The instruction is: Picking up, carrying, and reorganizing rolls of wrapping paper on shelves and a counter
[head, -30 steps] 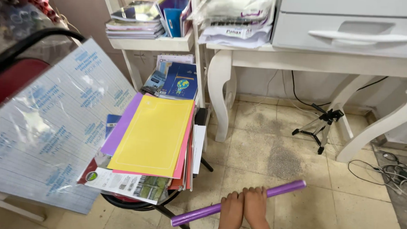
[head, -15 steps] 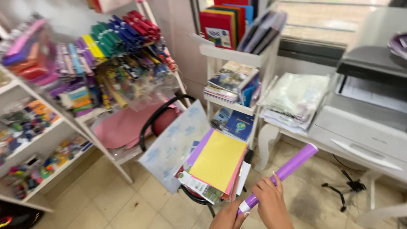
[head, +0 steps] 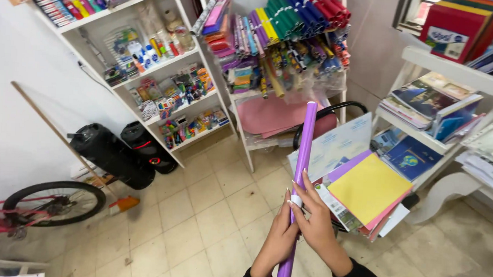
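Note:
A long purple paper roll point(head: 301, 157) stands nearly upright in front of me, its top end level with the rack of rolls. My left hand point(head: 278, 235) grips its lower part from the left side. My right hand point(head: 317, 223) wraps it from the right, fingers touching a small white tape band on the roll. Both hands press against each other around the tube. The roll's lower end runs out of view at the bottom edge.
A rack of coloured paper rolls point(head: 286, 30) stands behind. A chair holds a stack of coloured sheets with a yellow one point(head: 367, 189) on top. White shelves point(head: 167, 65) of stationery, black cylindrical speakers point(head: 112, 155), a broom point(head: 66, 143) and a pink bicycle point(head: 36, 207) are left.
My view has swung left toward the shelves and floor. The roll has turned from slanted to nearly upright, and both hands have stayed closed on it.

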